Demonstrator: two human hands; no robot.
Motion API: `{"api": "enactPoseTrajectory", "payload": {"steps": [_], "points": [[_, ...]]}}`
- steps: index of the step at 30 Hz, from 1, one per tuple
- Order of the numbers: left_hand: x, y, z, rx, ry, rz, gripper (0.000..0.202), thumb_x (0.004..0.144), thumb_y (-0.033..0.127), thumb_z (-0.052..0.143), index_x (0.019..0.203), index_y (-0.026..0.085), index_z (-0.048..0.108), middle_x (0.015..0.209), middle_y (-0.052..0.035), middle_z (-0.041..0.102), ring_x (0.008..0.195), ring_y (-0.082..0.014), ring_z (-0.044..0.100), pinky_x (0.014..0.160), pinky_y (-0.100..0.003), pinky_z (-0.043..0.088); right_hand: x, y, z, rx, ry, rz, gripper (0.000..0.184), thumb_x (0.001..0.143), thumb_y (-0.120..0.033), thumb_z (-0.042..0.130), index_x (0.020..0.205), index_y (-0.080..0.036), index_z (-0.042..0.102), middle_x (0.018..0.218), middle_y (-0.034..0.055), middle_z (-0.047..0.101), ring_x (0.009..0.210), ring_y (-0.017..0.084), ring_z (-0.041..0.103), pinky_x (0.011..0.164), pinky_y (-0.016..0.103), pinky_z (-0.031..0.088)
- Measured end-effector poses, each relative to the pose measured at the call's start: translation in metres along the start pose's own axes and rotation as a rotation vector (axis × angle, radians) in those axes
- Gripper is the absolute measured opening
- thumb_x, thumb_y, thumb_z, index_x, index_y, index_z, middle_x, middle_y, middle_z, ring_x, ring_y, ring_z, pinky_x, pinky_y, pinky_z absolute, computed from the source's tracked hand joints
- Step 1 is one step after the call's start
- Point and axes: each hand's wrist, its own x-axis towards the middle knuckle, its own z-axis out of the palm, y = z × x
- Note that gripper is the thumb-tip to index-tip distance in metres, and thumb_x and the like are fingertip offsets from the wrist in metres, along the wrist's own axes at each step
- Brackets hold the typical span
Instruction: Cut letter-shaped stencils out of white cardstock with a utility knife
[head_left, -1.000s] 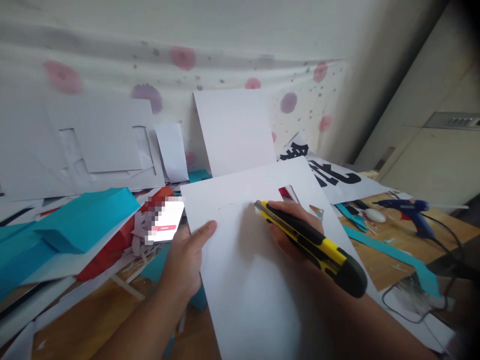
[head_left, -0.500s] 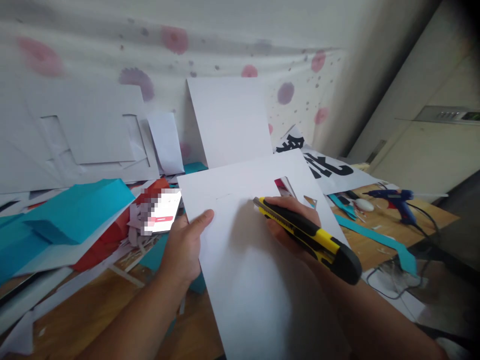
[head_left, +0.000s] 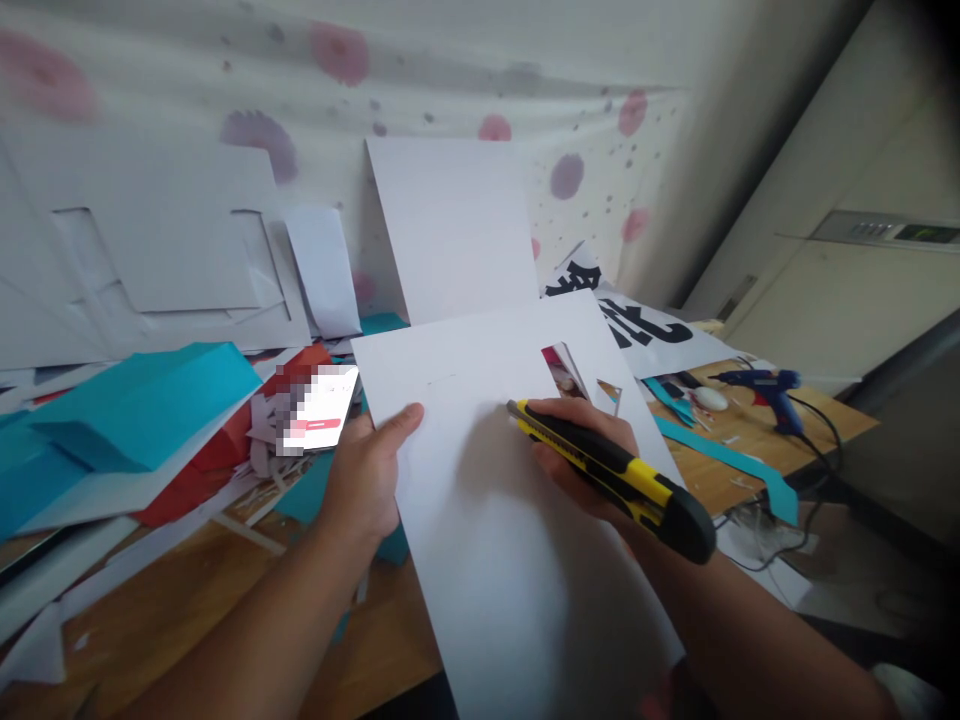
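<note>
A large white board [head_left: 480, 560] lies tilted in front of me, with cut-out openings near its upper right. My left hand [head_left: 367, 470] grips the board's left edge, thumb on top and the other fingers hidden beneath. In my right hand [head_left: 581, 430] is a yellow and black utility knife [head_left: 615, 470], held like a pen over the middle of the board. Its tip points to the upper left, at the board's surface; whether it touches, I cannot tell. Faint short marks show on the board left of the tip.
Teal folded paper [head_left: 150, 400] and red paper scraps heap at the left, beside a lit phone [head_left: 322, 410]. A blue glue gun [head_left: 765, 385] with its cable lies at the right, near a teal strip [head_left: 735, 460]. White panels [head_left: 457, 230] lean at the back.
The view has shifted slightly, so the surroundings sit a little higher and further left. Both hands keep their holds on the board and the knife, and the knife tip has barely moved.
</note>
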Motion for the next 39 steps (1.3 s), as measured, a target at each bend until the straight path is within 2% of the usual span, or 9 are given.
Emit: {"api": "enactPoseTrajectory", "payload": {"steps": [6, 12, 19, 22, 27, 31, 35, 39], "points": [[0.0, -0.001, 0.001, -0.006, 0.033, 0.006, 0.037, 0.06, 0.023, 0.082, 0.095, 0.016, 0.072, 0.081, -0.0072, 0.075, 0.075, -0.0283, 0.071, 0.07, -0.041, 0.058, -0.006, -0.001, 0.0, -0.016, 0.018, -0.022, 0.037, 0.075, -0.014, 0.06, 0.109, -0.027, 0.061, 0.082, -0.0008, 0.067, 0.065, 0.012, 0.062, 0.059, 0.026, 0.049], [0.002, -0.003, 0.0, -0.001, 0.015, 0.027, 0.031, 0.063, 0.023, 0.08, 0.092, 0.017, 0.072, 0.082, -0.0068, 0.075, 0.074, -0.0277, 0.071, 0.068, -0.041, 0.059, -0.014, -0.004, -0.003, -0.005, 0.011, -0.01, 0.037, 0.074, -0.013, 0.059, 0.108, -0.025, 0.061, 0.078, -0.0013, 0.069, 0.061, 0.01, 0.062, 0.057, 0.023, 0.05], [0.004, -0.005, -0.003, 0.005, -0.004, 0.062, 0.03, 0.066, 0.022, 0.079, 0.095, 0.021, 0.074, 0.093, -0.0061, 0.076, 0.083, -0.0283, 0.071, 0.071, -0.04, 0.06, -0.029, -0.015, -0.01, -0.031, -0.035, -0.007, 0.034, 0.075, -0.014, 0.056, 0.107, -0.023, 0.06, 0.074, -0.0003, 0.07, 0.06, 0.013, 0.065, 0.055, 0.024, 0.051], [0.005, -0.005, -0.004, 0.008, -0.002, 0.072, 0.03, 0.065, 0.023, 0.08, 0.095, 0.022, 0.074, 0.096, -0.0062, 0.075, 0.085, -0.0289, 0.071, 0.072, -0.041, 0.06, -0.036, -0.018, -0.011, -0.028, -0.04, 0.008, 0.034, 0.074, -0.013, 0.055, 0.107, -0.024, 0.06, 0.075, -0.0005, 0.07, 0.058, 0.012, 0.064, 0.053, 0.023, 0.05], [0.007, -0.005, -0.004, 0.007, 0.011, 0.076, 0.026, 0.062, 0.022, 0.081, 0.088, 0.019, 0.075, 0.089, -0.0071, 0.076, 0.082, -0.0303, 0.071, 0.071, -0.043, 0.06, -0.05, -0.017, -0.013, -0.062, -0.025, 0.023, 0.035, 0.072, -0.014, 0.056, 0.105, -0.024, 0.061, 0.078, 0.0005, 0.071, 0.062, 0.014, 0.066, 0.057, 0.025, 0.052], [0.007, -0.006, -0.002, -0.005, 0.003, 0.085, 0.027, 0.061, 0.021, 0.08, 0.087, 0.018, 0.074, 0.09, -0.0077, 0.075, 0.084, -0.031, 0.071, 0.073, -0.043, 0.06, -0.059, -0.02, -0.016, -0.059, -0.054, 0.052, 0.036, 0.071, -0.015, 0.057, 0.105, -0.024, 0.061, 0.076, 0.0001, 0.07, 0.056, 0.013, 0.063, 0.052, 0.024, 0.049], [0.006, -0.005, 0.0, -0.004, 0.003, 0.087, 0.025, 0.06, 0.022, 0.081, 0.084, 0.02, 0.074, 0.091, -0.0079, 0.075, 0.087, -0.0323, 0.07, 0.078, -0.046, 0.059, -0.067, -0.022, -0.018, -0.088, -0.057, 0.085, 0.036, 0.073, -0.017, 0.057, 0.108, -0.026, 0.061, 0.071, -0.0008, 0.068, 0.052, 0.013, 0.06, 0.05, 0.026, 0.047], [0.006, -0.005, 0.001, -0.004, 0.004, 0.081, 0.027, 0.059, 0.023, 0.081, 0.085, 0.019, 0.074, 0.093, -0.0083, 0.075, 0.092, -0.0329, 0.069, 0.082, -0.047, 0.057, -0.076, -0.022, -0.018, -0.098, -0.074, 0.143, 0.036, 0.072, -0.015, 0.058, 0.106, -0.027, 0.061, 0.075, 0.0003, 0.069, 0.057, 0.015, 0.063, 0.051, 0.027, 0.049]]}}
